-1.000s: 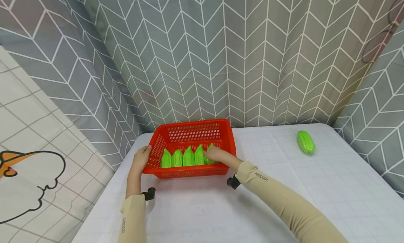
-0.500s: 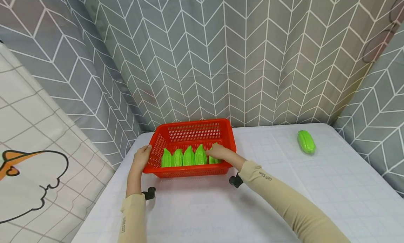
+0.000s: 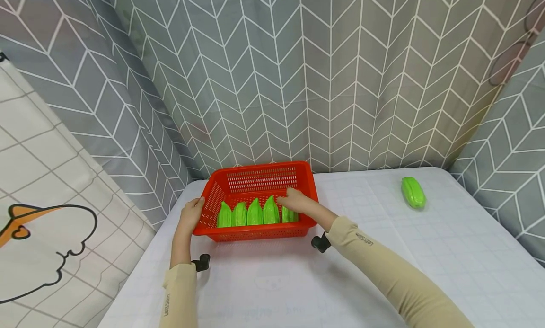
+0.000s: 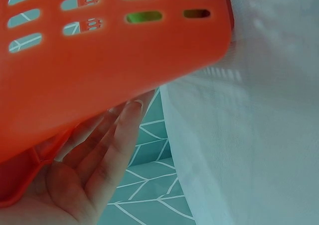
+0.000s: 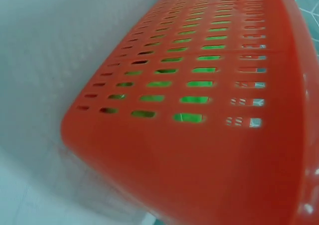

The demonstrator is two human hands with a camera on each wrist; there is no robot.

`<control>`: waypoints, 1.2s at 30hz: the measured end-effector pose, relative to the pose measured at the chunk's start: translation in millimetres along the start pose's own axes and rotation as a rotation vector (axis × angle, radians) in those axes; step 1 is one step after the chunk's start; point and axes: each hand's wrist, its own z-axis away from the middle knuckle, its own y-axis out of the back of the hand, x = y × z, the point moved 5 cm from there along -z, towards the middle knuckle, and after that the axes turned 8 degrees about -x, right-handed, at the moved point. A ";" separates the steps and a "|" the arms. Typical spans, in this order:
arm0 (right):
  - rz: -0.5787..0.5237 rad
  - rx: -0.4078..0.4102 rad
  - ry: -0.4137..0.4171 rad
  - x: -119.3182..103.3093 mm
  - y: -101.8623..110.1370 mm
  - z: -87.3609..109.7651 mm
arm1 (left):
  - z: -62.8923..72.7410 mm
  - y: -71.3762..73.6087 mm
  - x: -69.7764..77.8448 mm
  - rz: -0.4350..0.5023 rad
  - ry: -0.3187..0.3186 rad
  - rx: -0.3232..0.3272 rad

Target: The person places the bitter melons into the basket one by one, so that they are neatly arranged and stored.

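Note:
In the head view a red plastic basket [image 3: 261, 231] stands on the white-covered table. Several green star fruits [image 3: 254, 213] lie side by side in its near half, tips pointing away. At the left rim my left hand [image 3: 190, 213] grips the basket; the left wrist view shows its fingers [image 4: 117, 140] reaching along under the rim outside the wall. Inside the basket at the right, my right hand [image 3: 298, 202] holds the rightmost star fruit [image 3: 290, 216] from above, hiding its tip. Only the basket wall [image 5: 164, 160] shows in the right wrist view, without the hand.
Another green star fruit [image 3: 413, 192] lies alone on the table's far right. Grey chevron curtains [image 3: 323, 82] hang behind and beside the table [image 3: 362, 190]. Black wrist-camera mounts [image 3: 321, 243] sit under both forearms. At left hangs a white cloth with a cartoon drawing [image 3: 47, 243].
My right hand has shifted a little to the right, and the rightmost star fruit stands slightly farther right, with a gap beside its neighbour. My left hand stays at the rim.

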 end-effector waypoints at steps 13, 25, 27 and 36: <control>0.176 0.185 0.197 -4.7 7.3 15.4 | 0.6 -0.6 0.0 0.002 0.002 0.000; 0.037 0.329 0.268 19.7 30.6 22.0 | -0.2 -1.0 -2.8 -0.003 0.008 -0.007; 0.005 0.352 0.269 25.0 35.4 23.5 | -0.1 -1.3 -3.5 -0.001 0.014 -0.014; -0.136 0.410 0.186 54.5 57.7 29.6 | 1.1 0.3 -0.7 0.012 0.006 -0.017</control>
